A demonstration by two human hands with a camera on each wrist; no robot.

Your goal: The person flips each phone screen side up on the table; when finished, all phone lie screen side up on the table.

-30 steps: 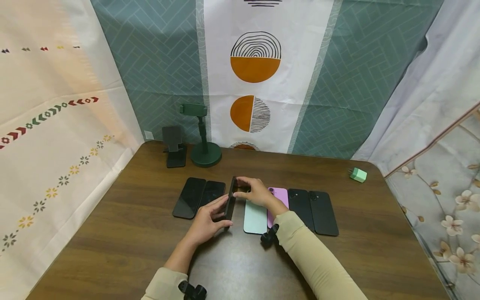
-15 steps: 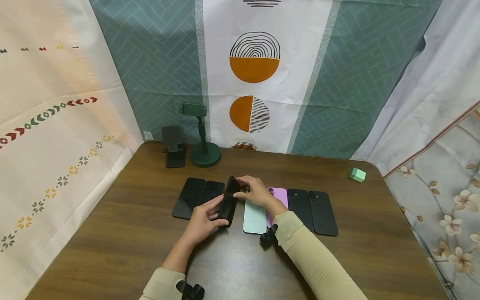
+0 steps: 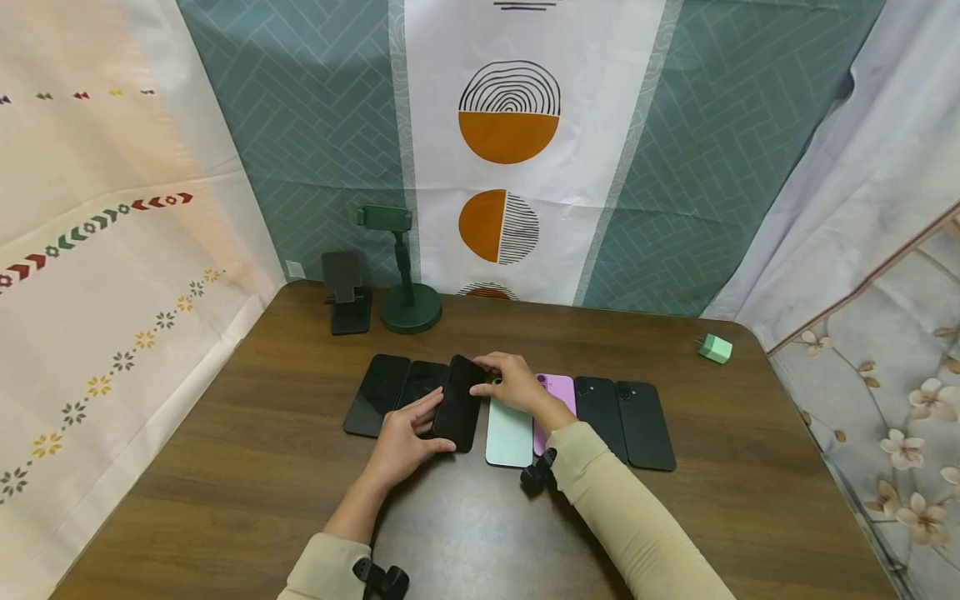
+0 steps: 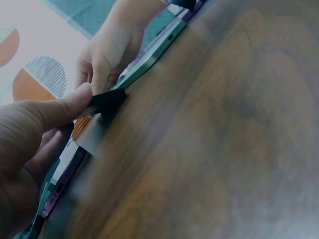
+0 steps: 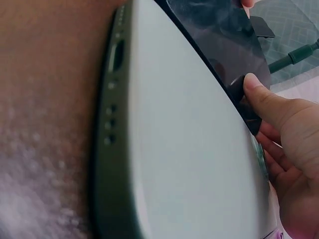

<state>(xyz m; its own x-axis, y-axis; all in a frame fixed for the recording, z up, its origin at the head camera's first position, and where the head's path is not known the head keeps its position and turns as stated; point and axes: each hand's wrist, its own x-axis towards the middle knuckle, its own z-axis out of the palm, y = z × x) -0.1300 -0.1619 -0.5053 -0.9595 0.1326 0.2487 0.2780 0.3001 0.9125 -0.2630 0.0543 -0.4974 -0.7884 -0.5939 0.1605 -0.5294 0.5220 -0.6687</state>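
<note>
A black smartphone (image 3: 459, 407), its dark screen facing up, is held between both hands in the middle of the row. My left hand (image 3: 405, 442) grips its near left end; in the left wrist view the thumb lies over the phone's edge (image 4: 107, 101), which is tilted, one side raised off the table. My right hand (image 3: 510, 385) pinches the far right corner, and the right wrist view shows its thumb on the dark screen (image 5: 219, 45). Right beside it lies a pale mint phone (image 3: 510, 435), back up. Two black phones (image 3: 377, 396) lie screen up to the left, the second partly hidden behind my left hand.
To the right lie a pink phone (image 3: 558, 392) and two black phones (image 3: 647, 427), backs up. A green phone stand (image 3: 410, 308) and a black folding stand (image 3: 349, 292) are at the back left. A mint charger plug (image 3: 716, 348) lies at the back right of the wooden table (image 3: 750, 517).
The held phone has turned from standing nearly on its edge to lying almost flat, its screen now facing up. Both hands have kept their grip and barely shifted.
</note>
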